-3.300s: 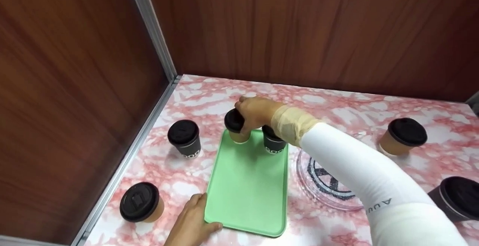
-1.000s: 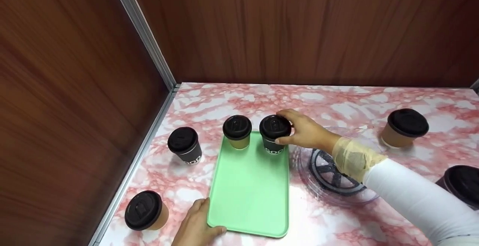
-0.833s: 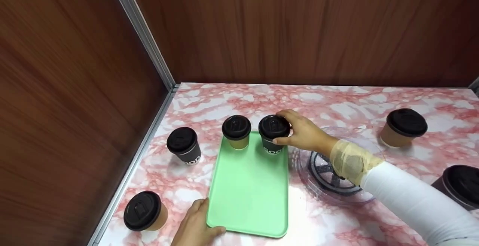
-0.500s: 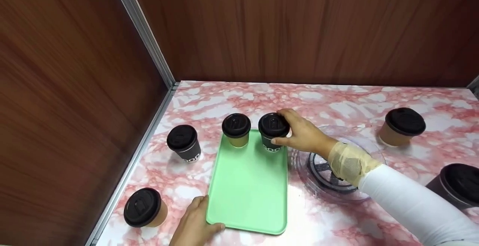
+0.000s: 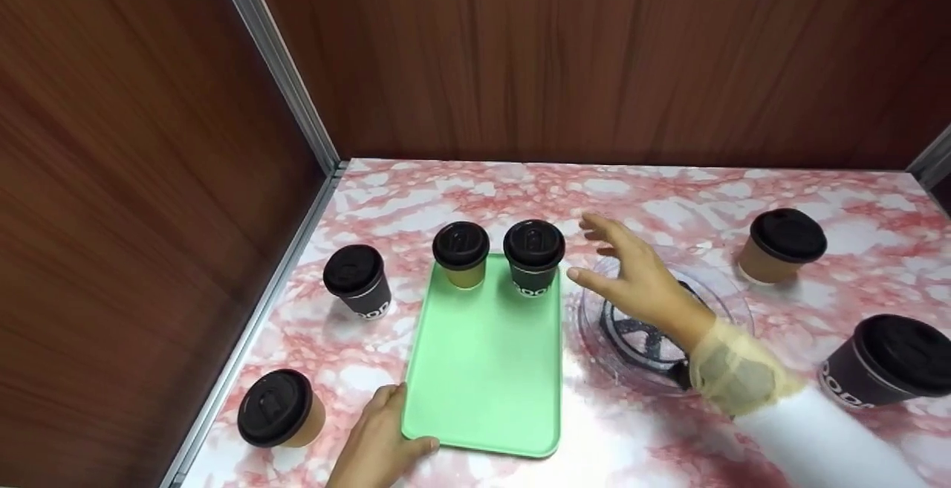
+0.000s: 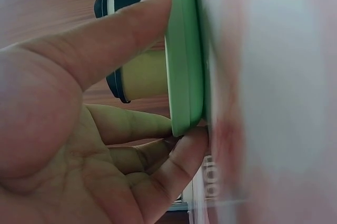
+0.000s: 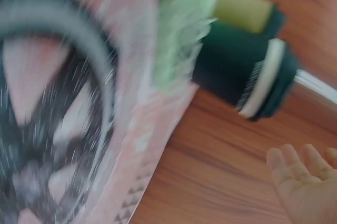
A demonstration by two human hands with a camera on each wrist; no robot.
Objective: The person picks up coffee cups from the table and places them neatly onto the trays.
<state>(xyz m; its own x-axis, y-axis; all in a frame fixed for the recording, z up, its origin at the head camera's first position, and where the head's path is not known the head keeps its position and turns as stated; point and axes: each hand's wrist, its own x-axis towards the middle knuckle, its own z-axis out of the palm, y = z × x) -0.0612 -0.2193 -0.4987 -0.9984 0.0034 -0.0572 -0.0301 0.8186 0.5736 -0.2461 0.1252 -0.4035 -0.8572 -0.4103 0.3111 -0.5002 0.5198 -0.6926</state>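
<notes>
A light green tray (image 5: 483, 369) lies on the table, and my left hand (image 5: 380, 432) grips its near left corner. The left wrist view shows the thumb (image 6: 118, 34) against the tray rim and the fingers bent at the corner. On the tray's far end stand two lidded paper coffee cups: a tan cup (image 5: 464, 254) at left and a black cup (image 5: 533, 258) with white lettering at right. My right hand (image 5: 631, 272) is just right of the black cup, apart from it, fingers spread and holding nothing. In the right wrist view that black cup (image 7: 231, 63) stands beside the hand.
Left of the tray stand another black cup (image 5: 360, 280) and a tan cup (image 5: 282, 408). At right are a tan cup (image 5: 781, 244) and a black cup (image 5: 884, 362). A clear round dish (image 5: 594, 339) with a black spoked pattern lies under my right forearm. Wood panels wall the table.
My right hand first let go of the tan cup on the tray, then held the black cup beside it. Now it has released that cup and drawn back right. The left hand stays at the corner.
</notes>
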